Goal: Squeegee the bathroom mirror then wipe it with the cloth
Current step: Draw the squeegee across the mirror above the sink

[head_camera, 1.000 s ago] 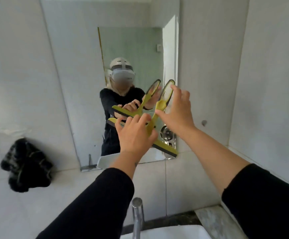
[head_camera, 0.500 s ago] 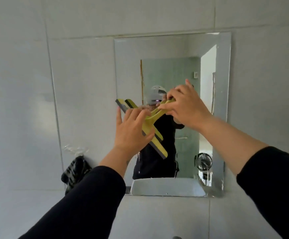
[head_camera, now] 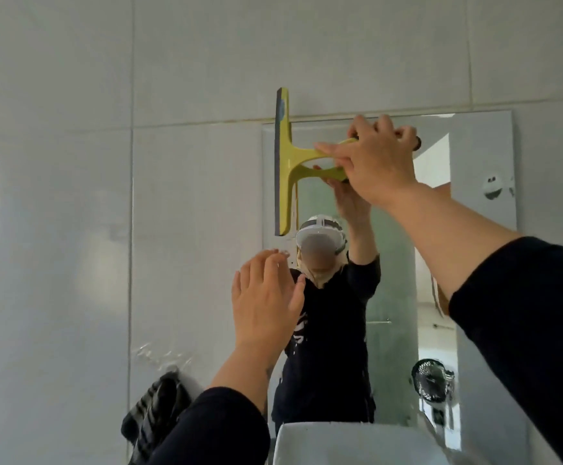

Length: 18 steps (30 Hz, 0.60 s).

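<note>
While the yellow squeegee (head_camera: 286,159) is gripped by the right hand (head_camera: 375,162) at the mirror (head_camera: 481,263) top, frame centre, the left hand (head_camera: 266,300) is spread, unladen; a steady pressed stroke is called for next.

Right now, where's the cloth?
The dark striped cloth hangs on the tiled wall at lower left of the head view, left of the mirror and below the open left hand.
</note>
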Motion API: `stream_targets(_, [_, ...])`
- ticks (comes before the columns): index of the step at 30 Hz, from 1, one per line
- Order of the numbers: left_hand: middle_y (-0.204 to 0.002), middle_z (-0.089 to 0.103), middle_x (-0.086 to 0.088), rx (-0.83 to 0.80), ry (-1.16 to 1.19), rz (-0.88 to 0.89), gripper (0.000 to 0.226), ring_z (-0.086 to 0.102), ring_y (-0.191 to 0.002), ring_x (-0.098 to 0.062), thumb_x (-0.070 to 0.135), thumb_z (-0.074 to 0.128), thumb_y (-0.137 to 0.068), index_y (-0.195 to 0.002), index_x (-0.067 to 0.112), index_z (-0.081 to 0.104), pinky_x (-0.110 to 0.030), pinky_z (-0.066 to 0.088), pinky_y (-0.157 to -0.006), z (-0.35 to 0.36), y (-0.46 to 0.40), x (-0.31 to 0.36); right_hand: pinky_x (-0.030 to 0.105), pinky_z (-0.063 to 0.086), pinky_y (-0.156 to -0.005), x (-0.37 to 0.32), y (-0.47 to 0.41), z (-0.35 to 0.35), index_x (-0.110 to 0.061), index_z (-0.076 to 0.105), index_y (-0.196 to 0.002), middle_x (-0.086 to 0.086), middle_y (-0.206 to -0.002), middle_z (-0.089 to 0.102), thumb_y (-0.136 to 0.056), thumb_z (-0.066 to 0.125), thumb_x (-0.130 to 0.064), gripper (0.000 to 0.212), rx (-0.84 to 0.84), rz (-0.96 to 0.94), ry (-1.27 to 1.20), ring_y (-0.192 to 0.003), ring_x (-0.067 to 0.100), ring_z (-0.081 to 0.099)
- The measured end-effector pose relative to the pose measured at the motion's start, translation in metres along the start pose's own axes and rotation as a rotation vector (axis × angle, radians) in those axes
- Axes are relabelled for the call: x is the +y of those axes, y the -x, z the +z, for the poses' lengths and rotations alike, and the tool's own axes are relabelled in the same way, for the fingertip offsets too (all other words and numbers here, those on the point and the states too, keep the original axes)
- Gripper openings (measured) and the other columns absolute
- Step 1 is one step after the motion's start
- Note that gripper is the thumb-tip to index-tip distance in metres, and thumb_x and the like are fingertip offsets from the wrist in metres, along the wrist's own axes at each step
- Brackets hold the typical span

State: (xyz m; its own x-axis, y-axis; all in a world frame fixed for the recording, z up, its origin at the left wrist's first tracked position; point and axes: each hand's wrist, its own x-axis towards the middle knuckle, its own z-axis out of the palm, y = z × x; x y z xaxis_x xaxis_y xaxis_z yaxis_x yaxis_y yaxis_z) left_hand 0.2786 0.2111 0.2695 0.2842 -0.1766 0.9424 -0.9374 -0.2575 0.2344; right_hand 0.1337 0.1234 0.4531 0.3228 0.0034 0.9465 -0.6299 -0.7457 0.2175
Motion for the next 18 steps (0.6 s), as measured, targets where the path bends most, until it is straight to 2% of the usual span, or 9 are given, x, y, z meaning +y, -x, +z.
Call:
stream_targets(5, [-0.152,0.023,0.006,-0.072,-0.026,-0.032,0.058,0.019,-0.139,-0.018,0.054,0.053,-0.086,-0.136,0.03,0.034,-0.043,0.022,-0.115,0.02,-0.011,0.007,0.047,0.03,-0.09,-0.018,-0.036,0.005,-0.054,0.04,-0.133,0.008,-0.116,0.048,-0.1,0.042,-0.025,0.044,0.016,0.014,-0.011,-0.109,0.031,0.042])
stream_targets(10, [-0.16,-0.002,0.0,-0.136,-0.018,-0.09,0.082,-0.004,-0.146,-0.02,0.059,0.051,-0.083,-0.148,0.028,0.012,-0.041,0.004,-0.12,0.035,-0.017,0.02,0.046,0.03,-0.088,-0.021,-0.048,0.015,-0.056,0.037,-0.133,0.007,-0.116,0.051,-0.099,0.044,-0.025,0.046,0.005,0.01,0.018,-0.109,0.031,0.042])
stream_targets(14, [-0.159,-0.009,-0.001,-0.15,-0.053,-0.11,0.09,-0.012,-0.146,-0.021,0.061,0.055,-0.08,-0.148,0.029,0.005,-0.039,0.0,-0.118,0.042,-0.019,0.02,0.045,0.031,-0.086,-0.016,-0.043,0.02,-0.056,0.032,-0.136,0.007,-0.117,0.052,-0.1,0.039,-0.027,0.046,-0.024,-0.004,0.036,-0.109,0.031,0.041])
stream_targets(18, [-0.16,-0.004,-0.004,-0.112,-0.063,-0.097,0.092,-0.007,-0.146,-0.022,0.062,0.059,-0.078,-0.147,0.027,0.01,-0.039,0.003,-0.118,0.044,-0.019,0.019,0.043,0.031,-0.086,-0.006,-0.036,0.018,-0.055,0.03,-0.138,0.008,-0.114,0.051,-0.101,0.037,-0.029,0.046,-0.051,0.008,0.034,-0.109,0.031,0.04])
